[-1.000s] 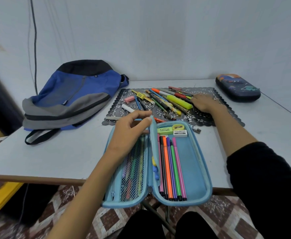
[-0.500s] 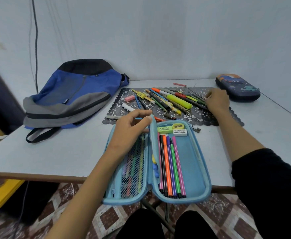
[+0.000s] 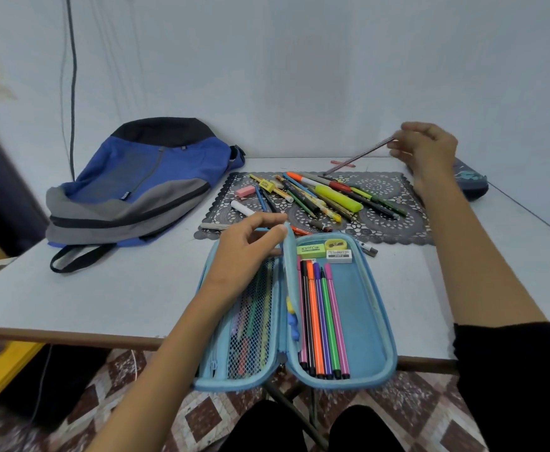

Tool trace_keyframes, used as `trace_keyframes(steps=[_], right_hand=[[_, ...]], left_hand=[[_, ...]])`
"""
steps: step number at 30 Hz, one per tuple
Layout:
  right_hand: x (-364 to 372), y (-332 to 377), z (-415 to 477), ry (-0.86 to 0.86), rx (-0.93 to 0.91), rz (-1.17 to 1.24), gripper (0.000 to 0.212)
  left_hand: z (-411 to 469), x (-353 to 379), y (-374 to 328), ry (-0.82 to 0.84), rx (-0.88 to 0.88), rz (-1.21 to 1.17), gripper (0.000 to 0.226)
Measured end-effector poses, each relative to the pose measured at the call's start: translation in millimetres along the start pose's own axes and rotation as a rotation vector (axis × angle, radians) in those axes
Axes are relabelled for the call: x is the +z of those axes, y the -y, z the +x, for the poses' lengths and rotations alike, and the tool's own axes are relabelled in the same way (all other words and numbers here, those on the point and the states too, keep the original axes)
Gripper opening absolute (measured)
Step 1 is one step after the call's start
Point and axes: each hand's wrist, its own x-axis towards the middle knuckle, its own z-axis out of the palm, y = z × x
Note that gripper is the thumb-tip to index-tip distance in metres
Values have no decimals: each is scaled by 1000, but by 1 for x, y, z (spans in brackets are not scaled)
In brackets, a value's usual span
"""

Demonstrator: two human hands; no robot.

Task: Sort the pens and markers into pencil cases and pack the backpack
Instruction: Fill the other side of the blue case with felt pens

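Right grip (image 3: 425, 151): raised above the far right corner of the mat (image 3: 381, 223), thumb and fingertips pinching one end of a thin striped pencil (image 3: 361, 156). The pencil slopes down and left, its lower end at the far edge of the pile of pens and markers (image 3: 316, 194). I cannot tell whether it touches.

Left grip (image 3: 245, 252): fingers curled round the top of the centre divider flap (image 3: 288, 256) of the open blue pencil case (image 3: 365, 305).

- Case lies at the near edge of the worktop (image 3: 104, 288).
- Its right half holds a row of felt-tip pens (image 3: 322, 314) side by side, with erasers (image 3: 338, 256) and a yellow sharpener (image 3: 336, 245) at the top end.
- Its left half has a mesh pocket (image 3: 250, 321) with pens inside.

The pile on the mat includes a yellow highlighter (image 3: 338, 198), with a pink eraser (image 3: 244, 191) beside it. The blue-and-grey backpack (image 3: 143, 184) lies flat at far left. The dark pencil case (image 3: 469, 181) is at far right, partly hidden behind the right forearm.
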Motion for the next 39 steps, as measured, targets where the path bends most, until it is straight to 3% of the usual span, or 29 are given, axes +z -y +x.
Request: trace_keyframes(steps=[4, 11, 13, 24, 39], right_hand=[[-4, 14, -16, 404, 285, -58, 7], [7, 4, -49, 1070, 539, -623, 10], [13, 5, -54, 1169, 567, -701, 12], [38, 8, -90, 1418, 505, -802, 10], [44, 5, -109, 1387, 335, -868, 10]], left_hand=[[0, -1, 0, -3, 0, 1, 19], [0, 0, 0, -10, 5, 14, 20], [0, 0, 0, -11, 8, 20, 20], [1, 1, -1, -15, 23, 32, 20], [1, 0, -1, -21, 21, 44, 20]])
